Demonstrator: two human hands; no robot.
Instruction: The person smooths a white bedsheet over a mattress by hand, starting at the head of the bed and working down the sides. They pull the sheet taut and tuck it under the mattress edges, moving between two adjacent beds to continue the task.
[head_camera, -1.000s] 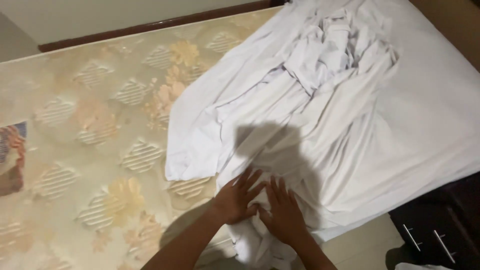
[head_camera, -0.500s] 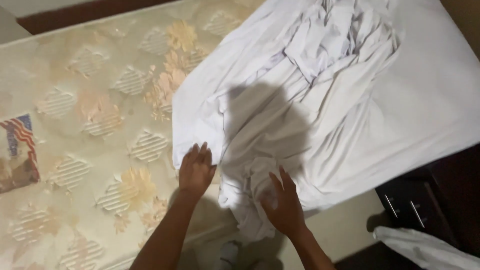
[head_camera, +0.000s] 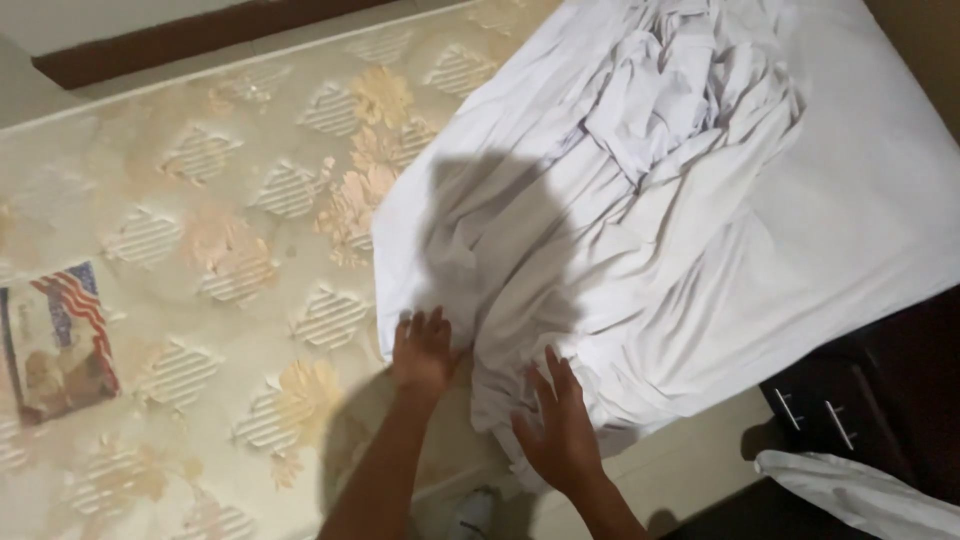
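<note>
I've got my left hand (head_camera: 425, 352) and right hand (head_camera: 562, 432) flat, fingers spread, on the white sheet (head_camera: 640, 230), which is bunched and covers only half the mattress (head_camera: 200, 260).

rectangular striped mattress label (head_camera: 58, 340), left edge

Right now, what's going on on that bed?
A person is working a white sheet on a bare patterned mattress. The sheet covers only the right part of the mattress and lies bunched and wrinkled in the middle. The left hand lies flat at the sheet's near left edge. The right hand presses, fingers spread, on the crumpled fabric hanging over the near side. A dark cabinet stands at the right.
</note>
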